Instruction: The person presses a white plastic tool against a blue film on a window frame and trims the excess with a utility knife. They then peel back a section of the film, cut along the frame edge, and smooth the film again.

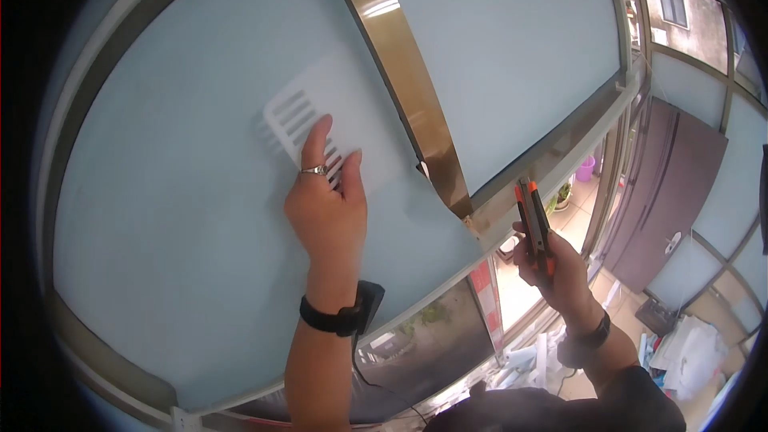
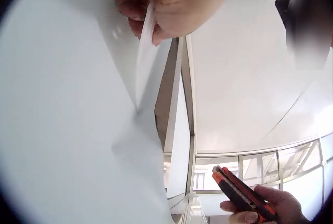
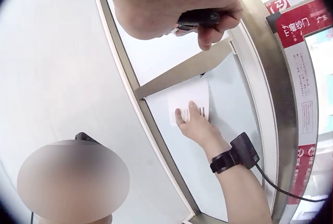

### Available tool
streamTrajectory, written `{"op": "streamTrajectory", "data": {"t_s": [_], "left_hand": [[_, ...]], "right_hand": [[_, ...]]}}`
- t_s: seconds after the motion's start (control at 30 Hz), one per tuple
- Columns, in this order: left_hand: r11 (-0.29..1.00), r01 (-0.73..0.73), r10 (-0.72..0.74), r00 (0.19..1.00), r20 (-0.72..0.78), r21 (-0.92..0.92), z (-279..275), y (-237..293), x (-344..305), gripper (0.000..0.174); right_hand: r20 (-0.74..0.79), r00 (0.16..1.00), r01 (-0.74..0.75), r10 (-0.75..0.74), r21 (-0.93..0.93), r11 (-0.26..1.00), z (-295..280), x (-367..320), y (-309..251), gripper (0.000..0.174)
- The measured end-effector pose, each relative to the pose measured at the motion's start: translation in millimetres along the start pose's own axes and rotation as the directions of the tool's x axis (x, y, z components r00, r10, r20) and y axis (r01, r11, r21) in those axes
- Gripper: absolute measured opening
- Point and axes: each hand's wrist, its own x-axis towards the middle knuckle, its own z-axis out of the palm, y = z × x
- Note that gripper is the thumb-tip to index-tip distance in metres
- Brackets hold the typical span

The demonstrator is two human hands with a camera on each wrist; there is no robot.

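Note:
A white scraper (image 1: pixel 350 112) with a slotted grip lies along a pale blue panel (image 1: pixel 176 216). My left hand (image 1: pixel 328 204) grips it through the slots, thumb and a ringed finger on the near side. In the left wrist view the scraper (image 2: pixel 144 57) appears edge-on, its tip at the panel surface. Beside a brown metal bar (image 1: pixel 408 88), the panel's covering ends in an uneven edge. My right hand (image 1: pixel 564 268) grips a black and orange utility knife (image 1: pixel 534 220), held upright near the frame's lower corner, apart from the panel.
Another pale panel (image 1: pixel 504 48) lies beyond the brown bar. Below, a light frame rail (image 1: pixel 552 168) runs along the opening. A dark door (image 1: pixel 668 192) stands at the right, with white plastic bags (image 1: pixel 696 356) on the floor. A cable (image 3: pixel 281 187) trails from the left wrist camera.

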Motion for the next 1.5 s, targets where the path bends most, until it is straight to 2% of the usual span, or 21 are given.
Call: {"op": "streamTrajectory", "data": {"t_s": [0.2,0.3,0.37,0.4,0.47,0.53,0.6,0.67,0.73,0.8,0.83,0.87,0.9,0.93,1.0,1.03,1.1,1.23,1.3,1.47,1.5], "left_hand": [[0.997,0.078,-0.079,0.997,0.025,0.027,-18,-2,-24,0.045],[0.998,0.059,-0.059,0.998,0.020,-0.012,-18,-11,-34,0.047],[0.997,0.071,-0.071,0.996,0.055,-0.006,-20,-6,-35,0.048],[0.997,0.026,-0.033,0.995,0.090,0.074,-18,-2,-32,0.050],[0.988,-0.021,0.001,0.991,0.135,0.150,-17,1,-30,0.051],[0.982,-0.089,0.058,0.982,0.179,0.169,-19,-3,-29,0.053],[0.982,-0.067,0.024,0.972,0.233,0.178,-26,-4,-29,0.054],[0.980,-0.046,-0.009,0.960,0.279,0.192,-42,-6,-25,0.055],[0.982,-0.086,0.020,0.934,0.358,0.169,-64,-9,-19,0.058],[0.967,-0.182,0.099,0.912,0.399,0.178,-88,-7,-13,0.064],[0.976,-0.091,-0.006,0.896,0.444,0.199,-101,-2,-11,0.066],[0.974,-0.001,-0.111,0.868,0.485,0.225,-114,1,-8,0.069],[0.980,0.013,-0.124,0.823,0.554,0.200,-125,-3,-5,0.074],[0.979,0.013,-0.125,0.821,0.558,0.201,-132,-5,1,0.074],[0.946,-0.225,-0.048,0.619,0.784,0.235,-142,-7,8,0.075],[0.946,-0.224,-0.050,0.616,0.786,0.235,-142,-8,8,0.075],[0.907,-0.334,-0.078,0.466,0.881,0.257,-141,-9,8,0.066],[0.920,-0.319,-0.047,0.483,0.875,0.225,-139,-23,2,0.060],[0.950,-0.255,0.023,0.634,0.773,0.181,-141,-33,-2,0.068],[0.961,-0.233,0.044,0.661,0.749,0.148,-148,-36,-4,0.065],[0.959,-0.234,0.032,0.648,0.761,0.159,-149,-34,-5,0.064]], "right_hand": [[-0.109,0.993,-0.050,0.042,-0.069,0.996,-3,1,4,0.060],[-0.059,0.993,-0.096,0.099,0.037,0.995,-10,-2,8,0.057],[-0.079,0.993,-0.102,0.088,-0.201,0.974,0,0,5,0.053],[-0.080,0.992,-0.111,0.097,-0.202,0.973,5,2,3,0.053],[0.012,1.000,-0.020,0.028,-0.440,0.898,12,7,-2,0.054],[0.006,0.996,-0.078,0.092,-0.473,0.877,9,16,-10,0.058],[0.238,0.970,0.181,-0.048,-0.579,0.795,13,24,-11,0.058],[0.263,0.964,0.176,-0.045,-0.499,0.849,17,29,-9,0.060],[0.357,0.932,0.252,0.054,-0.752,0.609,16,40,-13,0.060],[0.293,0.954,0.164,0.068,-0.697,0.698,17,46,-15,0.061],[0.218,0.957,0.010,0.191,-0.683,0.730,24,48,-29,0.061],[0.149,0.937,-0.145,0.315,-0.655,0.741,27,49,-35,0.061],[0.189,0.963,-0.025,0.194,-0.650,0.760,23,49,-27,0.063],[0.187,0.963,-0.030,0.196,-0.647,0.762,24,48,-27,0.063],[0.194,0.964,0.000,0.180,-0.680,0.733,28,46,-28,0.063],[0.192,0.964,-0.004,0.183,-0.679,0.734,28,48,-26,0.063],[0.236,0.950,0.016,0.204,-0.690,0.724,26,56,-25,0.061],[0.131,0.968,-0.029,0.214,-0.788,0.615,34,62,-32,0.055],[0.060,0.949,-0.167,0.309,-0.738,0.654,36,68,-35,0.048],[0.147,0.890,-0.254,0.431,-0.626,0.737,16,83,-34,0.049],[0.196,0.869,-0.310,0.455,-0.500,0.809,17,82,-36,0.051]]}}
